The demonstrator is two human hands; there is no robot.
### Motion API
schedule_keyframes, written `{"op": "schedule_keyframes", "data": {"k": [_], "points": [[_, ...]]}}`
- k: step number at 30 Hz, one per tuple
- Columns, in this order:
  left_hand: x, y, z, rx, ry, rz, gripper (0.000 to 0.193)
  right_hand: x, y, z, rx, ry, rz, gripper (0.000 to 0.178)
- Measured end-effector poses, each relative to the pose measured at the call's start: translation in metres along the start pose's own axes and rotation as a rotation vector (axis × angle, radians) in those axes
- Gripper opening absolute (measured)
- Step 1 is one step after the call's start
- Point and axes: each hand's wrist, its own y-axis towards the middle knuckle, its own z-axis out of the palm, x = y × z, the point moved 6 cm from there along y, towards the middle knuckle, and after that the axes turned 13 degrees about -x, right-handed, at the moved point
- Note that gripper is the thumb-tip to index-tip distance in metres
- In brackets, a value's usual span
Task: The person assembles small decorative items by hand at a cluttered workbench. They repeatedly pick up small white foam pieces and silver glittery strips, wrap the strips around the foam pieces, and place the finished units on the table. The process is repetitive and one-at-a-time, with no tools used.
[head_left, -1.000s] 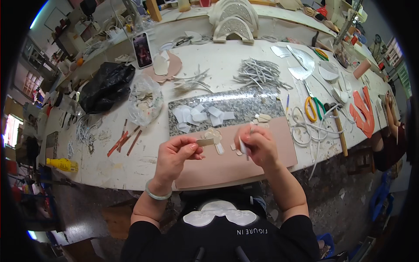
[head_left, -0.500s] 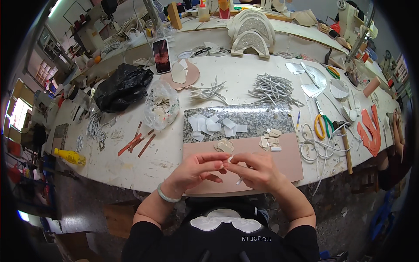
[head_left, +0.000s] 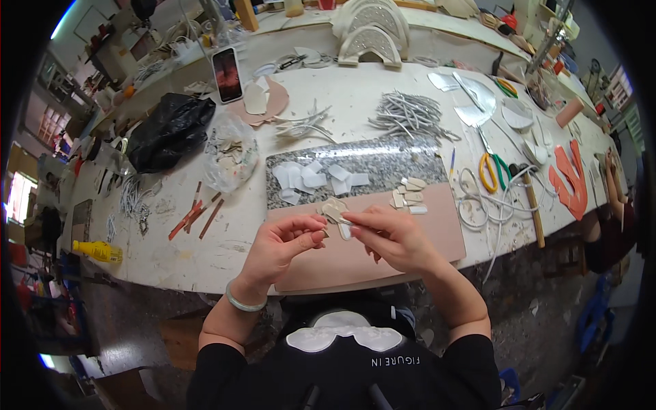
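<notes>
My left hand [head_left: 281, 247] is closed in a pinch over the pink board [head_left: 307, 273], with the edge of a small beige piece [head_left: 325, 234] at its fingertips. Close by on the right, my right hand [head_left: 396, 239] pinches a small white strip [head_left: 346, 231] that points down toward the board. The hands are a little apart. Just beyond the fingertips lies a small pile of beige oval pieces [head_left: 335, 208]. Further right on the board are more beige pieces [head_left: 413, 194], some edged in white. White translucent pieces [head_left: 301, 180] rest in two groups on the speckled stone slab [head_left: 389, 164].
Behind the slab lie bundled grey cords [head_left: 406, 115]. Scissors [head_left: 489, 171], a hammer [head_left: 534, 212] and looped white cord [head_left: 471, 205] are at the right. Leftward sit a plastic bag of scraps [head_left: 232, 150], a black bag [head_left: 171, 130], reddish strips [head_left: 195, 217] and a yellow bottle [head_left: 99, 251].
My hands were together at the fingertips and are now apart, the left one further left. The white strip now shows at my right fingertips. The whole view has shifted slightly.
</notes>
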Motion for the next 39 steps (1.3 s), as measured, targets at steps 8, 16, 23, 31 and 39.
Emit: {"op": "schedule_keyframes", "data": {"k": [8,16,23,31,39], "points": [[-0.006,-0.003,0.007,0.044,0.164,0.034,0.017,-0.007,-0.006,0.007,0.053,0.108,0.293,0.019],[-0.002,-0.004,0.005,0.043,0.237,-0.009,0.017,-0.003,-0.003,0.011,0.136,0.037,0.308,0.019],[0.001,-0.003,0.004,0.041,0.235,-0.037,0.016,-0.002,-0.002,0.010,0.136,-0.003,0.262,0.019],[0.001,-0.002,0.005,0.051,0.227,-0.047,0.015,-0.001,-0.001,0.010,0.145,-0.002,0.269,0.020],[0.004,-0.002,0.004,0.011,0.218,-0.033,0.017,-0.010,0.000,0.013,0.158,0.064,0.252,0.022]]}}
